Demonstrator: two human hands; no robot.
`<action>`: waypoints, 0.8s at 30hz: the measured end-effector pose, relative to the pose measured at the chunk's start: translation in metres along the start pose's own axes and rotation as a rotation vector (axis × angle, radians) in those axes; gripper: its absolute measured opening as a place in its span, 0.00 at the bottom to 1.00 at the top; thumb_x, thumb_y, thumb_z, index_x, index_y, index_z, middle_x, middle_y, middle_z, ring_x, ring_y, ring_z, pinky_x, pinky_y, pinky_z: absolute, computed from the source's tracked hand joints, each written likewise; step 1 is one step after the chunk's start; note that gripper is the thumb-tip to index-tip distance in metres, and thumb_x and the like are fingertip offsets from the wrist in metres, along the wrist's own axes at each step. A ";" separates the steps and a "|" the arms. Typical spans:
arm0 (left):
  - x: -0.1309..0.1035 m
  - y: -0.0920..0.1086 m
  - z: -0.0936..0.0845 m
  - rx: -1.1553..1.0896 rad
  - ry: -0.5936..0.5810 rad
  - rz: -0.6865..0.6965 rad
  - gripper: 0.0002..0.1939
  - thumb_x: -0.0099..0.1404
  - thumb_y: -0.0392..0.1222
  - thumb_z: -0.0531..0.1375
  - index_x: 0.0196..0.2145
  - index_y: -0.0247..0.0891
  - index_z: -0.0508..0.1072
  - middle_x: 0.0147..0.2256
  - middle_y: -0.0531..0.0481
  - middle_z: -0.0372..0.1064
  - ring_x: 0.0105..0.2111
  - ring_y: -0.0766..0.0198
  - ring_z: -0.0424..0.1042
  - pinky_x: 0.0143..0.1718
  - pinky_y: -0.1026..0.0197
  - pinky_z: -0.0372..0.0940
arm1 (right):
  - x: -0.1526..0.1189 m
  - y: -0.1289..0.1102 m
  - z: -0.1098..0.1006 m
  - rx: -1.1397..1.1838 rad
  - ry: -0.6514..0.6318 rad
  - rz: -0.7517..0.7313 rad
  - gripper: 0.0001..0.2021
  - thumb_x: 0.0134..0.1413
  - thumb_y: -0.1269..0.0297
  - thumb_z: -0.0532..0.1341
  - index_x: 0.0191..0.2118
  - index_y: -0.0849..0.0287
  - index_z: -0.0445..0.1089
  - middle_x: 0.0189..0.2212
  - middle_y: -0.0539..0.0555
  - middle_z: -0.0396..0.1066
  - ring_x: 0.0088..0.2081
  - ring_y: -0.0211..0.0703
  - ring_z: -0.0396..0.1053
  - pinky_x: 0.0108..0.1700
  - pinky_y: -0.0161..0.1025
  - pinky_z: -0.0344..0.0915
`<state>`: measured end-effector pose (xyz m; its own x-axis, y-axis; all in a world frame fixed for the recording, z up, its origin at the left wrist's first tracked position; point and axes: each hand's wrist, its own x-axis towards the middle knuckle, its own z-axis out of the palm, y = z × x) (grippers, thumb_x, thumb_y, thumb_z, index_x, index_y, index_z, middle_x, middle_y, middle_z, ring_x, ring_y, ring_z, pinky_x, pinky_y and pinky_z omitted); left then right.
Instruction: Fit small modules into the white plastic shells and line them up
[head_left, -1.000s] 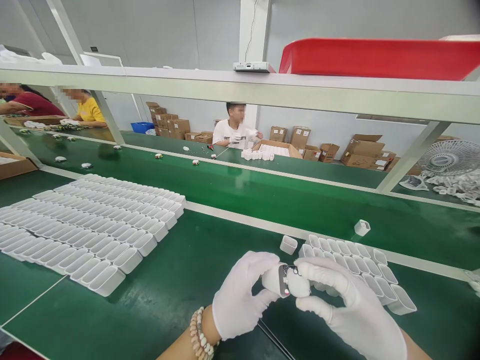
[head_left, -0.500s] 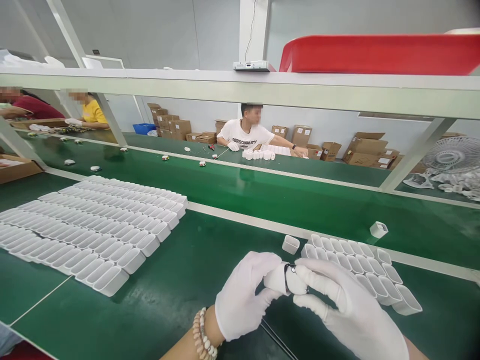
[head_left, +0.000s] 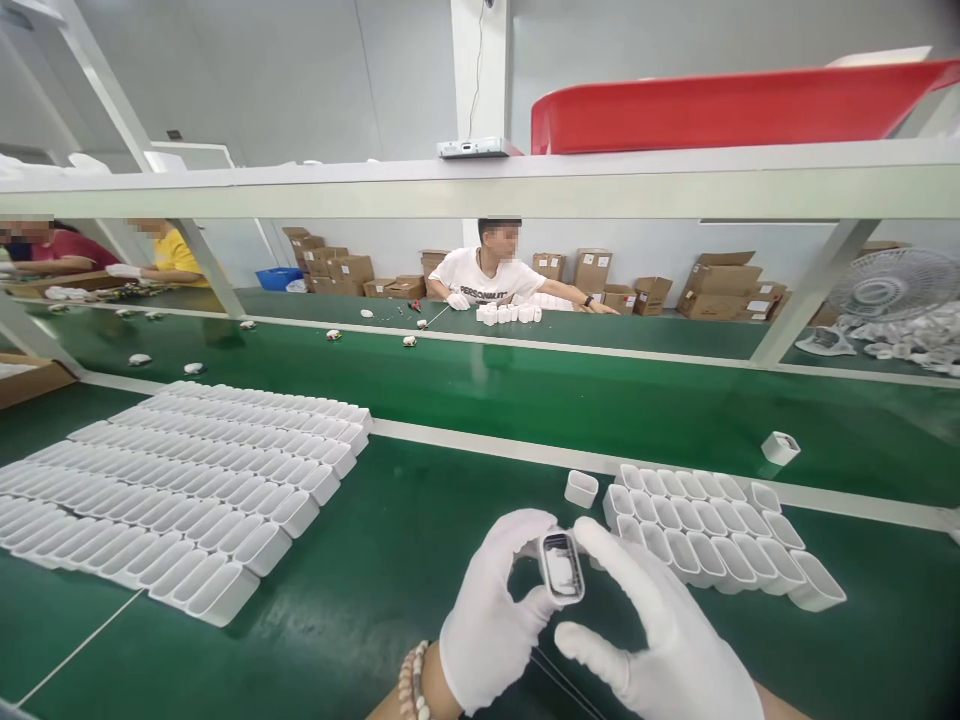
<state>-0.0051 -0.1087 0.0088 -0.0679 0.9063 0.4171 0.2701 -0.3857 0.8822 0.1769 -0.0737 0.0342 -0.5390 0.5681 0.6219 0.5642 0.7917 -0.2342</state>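
In the head view, my gloved left hand (head_left: 499, 610) grips a small white plastic housing (head_left: 562, 568) between thumb and fingers. Its open end faces me, showing a dark rim and a white part inside. My gloved right hand (head_left: 652, 620) is just right of the housing, thumb and fingers spread apart. Whether a right fingertip touches the housing's edge is hard to tell. Thin dark rods or wires (head_left: 566, 685) lie on the table under my hands. A single white cup-like housing (head_left: 581, 488) stands behind them, beside a group of similar open housings (head_left: 720, 550).
Rows of white housings (head_left: 225, 590) cover the left of the green table. A belt (head_left: 480, 395) beyond carries small parts and a filled housing (head_left: 781, 448). A shelf (head_left: 375, 195) with a red tray (head_left: 697, 110) crosses above. A co-worker (head_left: 491, 265) sits opposite.
The housing has turned so its open end faces me, and the white part now sits inside it. My right fingers have spread away from it. The belt's filled housing has shifted right.
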 end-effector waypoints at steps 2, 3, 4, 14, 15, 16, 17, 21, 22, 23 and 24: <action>-0.001 -0.001 0.002 -0.099 -0.026 -0.071 0.19 0.64 0.41 0.63 0.51 0.45 0.66 0.50 0.46 0.66 0.49 0.56 0.70 0.52 0.56 0.66 | 0.001 -0.005 -0.002 -0.008 0.013 -0.008 0.27 0.58 0.54 0.59 0.60 0.50 0.54 0.46 0.57 0.76 0.43 0.54 0.76 0.37 0.43 0.78; -0.001 -0.001 0.003 -0.132 -0.031 -0.090 0.19 0.64 0.41 0.63 0.51 0.46 0.66 0.50 0.46 0.66 0.50 0.57 0.69 0.53 0.57 0.65 | 0.003 -0.007 -0.003 -0.006 0.015 -0.014 0.25 0.58 0.57 0.59 0.59 0.50 0.54 0.46 0.57 0.75 0.44 0.53 0.76 0.37 0.43 0.78; -0.002 -0.002 0.004 -0.155 -0.033 -0.098 0.19 0.63 0.41 0.63 0.51 0.46 0.66 0.50 0.47 0.66 0.50 0.57 0.69 0.53 0.57 0.65 | 0.004 -0.009 -0.003 0.002 0.013 -0.018 0.24 0.57 0.59 0.59 0.59 0.49 0.55 0.46 0.57 0.75 0.44 0.53 0.76 0.38 0.44 0.78; 0.001 0.006 0.005 -0.276 -0.063 -0.067 0.19 0.62 0.47 0.64 0.50 0.45 0.66 0.46 0.47 0.67 0.44 0.58 0.71 0.48 0.57 0.67 | 0.009 -0.014 -0.008 0.047 -0.069 0.051 0.25 0.49 0.68 0.65 0.53 0.49 0.60 0.45 0.55 0.74 0.43 0.52 0.75 0.37 0.44 0.76; 0.002 0.008 0.005 -0.294 -0.067 -0.069 0.20 0.62 0.46 0.65 0.49 0.45 0.66 0.44 0.48 0.68 0.41 0.60 0.71 0.45 0.58 0.68 | 0.010 -0.015 -0.009 0.052 -0.075 0.060 0.25 0.48 0.69 0.66 0.53 0.49 0.61 0.45 0.55 0.74 0.43 0.51 0.75 0.38 0.43 0.76; 0.002 0.010 0.005 -0.308 -0.075 -0.071 0.20 0.61 0.44 0.65 0.49 0.46 0.66 0.42 0.49 0.68 0.38 0.61 0.71 0.43 0.59 0.69 | 0.010 -0.015 -0.009 0.061 -0.080 0.068 0.26 0.48 0.69 0.66 0.53 0.48 0.60 0.45 0.54 0.74 0.43 0.51 0.75 0.38 0.43 0.76; 0.002 0.012 0.006 -0.318 -0.083 -0.075 0.19 0.62 0.43 0.65 0.49 0.46 0.66 0.42 0.49 0.69 0.37 0.62 0.71 0.42 0.59 0.69 | 0.011 -0.016 -0.009 0.069 -0.084 0.077 0.28 0.48 0.69 0.66 0.54 0.48 0.60 0.45 0.54 0.73 0.43 0.50 0.74 0.38 0.43 0.76; 0.003 0.018 0.007 -0.339 -0.099 -0.084 0.18 0.62 0.39 0.64 0.49 0.48 0.67 0.44 0.50 0.69 0.42 0.61 0.72 0.45 0.59 0.68 | 0.012 -0.017 -0.010 0.116 -0.108 0.100 0.30 0.49 0.70 0.65 0.56 0.45 0.58 0.44 0.51 0.73 0.42 0.47 0.74 0.38 0.41 0.75; 0.003 0.018 0.007 -0.344 -0.102 -0.088 0.17 0.62 0.39 0.64 0.48 0.48 0.68 0.44 0.50 0.69 0.42 0.61 0.72 0.46 0.58 0.68 | 0.012 -0.017 -0.010 0.126 -0.117 0.102 0.29 0.49 0.69 0.65 0.56 0.45 0.58 0.42 0.50 0.73 0.41 0.46 0.74 0.38 0.40 0.75; 0.003 0.018 0.007 -0.351 -0.106 -0.090 0.17 0.62 0.39 0.64 0.48 0.47 0.68 0.44 0.50 0.69 0.43 0.61 0.72 0.46 0.58 0.68 | 0.012 -0.017 -0.010 0.131 -0.128 0.101 0.28 0.50 0.69 0.65 0.55 0.45 0.58 0.41 0.50 0.72 0.40 0.46 0.74 0.37 0.40 0.74; 0.003 0.017 0.007 -0.358 -0.109 -0.094 0.16 0.63 0.39 0.64 0.48 0.46 0.68 0.44 0.50 0.69 0.43 0.60 0.72 0.46 0.58 0.68 | 0.012 -0.017 -0.010 0.130 -0.134 0.099 0.27 0.50 0.68 0.65 0.55 0.45 0.59 0.40 0.49 0.72 0.39 0.45 0.73 0.36 0.39 0.74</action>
<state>0.0058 -0.1119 0.0238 0.0312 0.9461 0.3225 -0.0863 -0.3189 0.9439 0.1671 -0.0822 0.0527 -0.5681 0.6623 0.4884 0.5376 0.7481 -0.3891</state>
